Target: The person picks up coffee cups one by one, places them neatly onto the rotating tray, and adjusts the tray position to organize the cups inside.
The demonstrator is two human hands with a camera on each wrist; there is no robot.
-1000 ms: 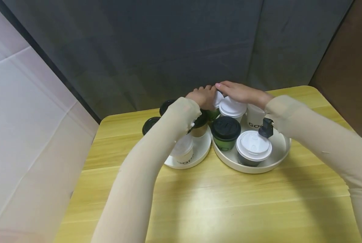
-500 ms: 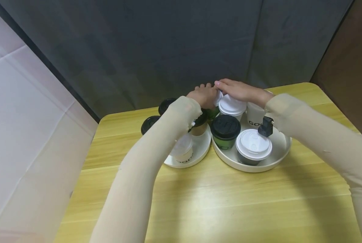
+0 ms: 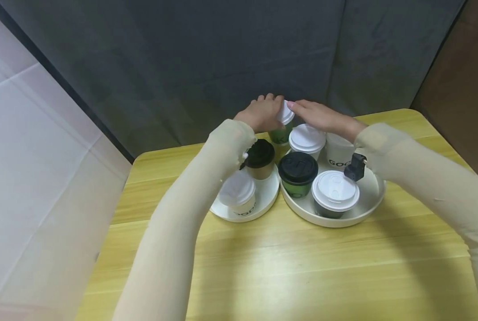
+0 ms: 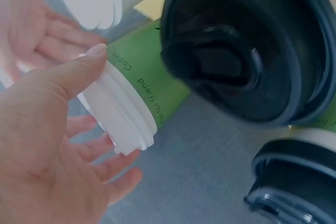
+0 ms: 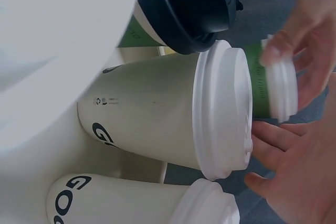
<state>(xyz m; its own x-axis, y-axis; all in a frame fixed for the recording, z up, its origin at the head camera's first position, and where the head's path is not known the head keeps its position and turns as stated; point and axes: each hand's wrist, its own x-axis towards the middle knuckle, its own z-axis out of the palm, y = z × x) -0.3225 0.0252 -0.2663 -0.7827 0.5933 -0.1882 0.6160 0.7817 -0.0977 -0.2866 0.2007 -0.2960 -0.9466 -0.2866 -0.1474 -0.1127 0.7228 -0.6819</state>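
Note:
My left hand (image 3: 262,115) holds a green paper coffee cup (image 3: 279,136) by its white lid, behind the gap between two round white trays. In the left wrist view my thumb lies on the lid's rim and the fingers curve round its far side; the green cup (image 4: 149,77) carries printed lettering. My right hand (image 3: 320,118) reaches in from the other side with fingers extended. In the right wrist view the right hand (image 5: 299,166) is close to the lid of the green cup (image 5: 260,85); whether it touches cannot be told.
The left tray (image 3: 267,198) bears a white-lidded cup (image 3: 237,189) and a brown black-lidded cup (image 3: 261,158). On the right tray (image 3: 367,209) stand a green black-lidded cup (image 3: 298,171), a dark white-lidded cup (image 3: 335,191) and white cups (image 3: 307,139). A dark curtain (image 3: 222,67) hangs behind.
My left hand and the green cup have moved up and away from me, showing more of the cup. The right hand has shifted slightly up with it. The tray cups have stayed put.

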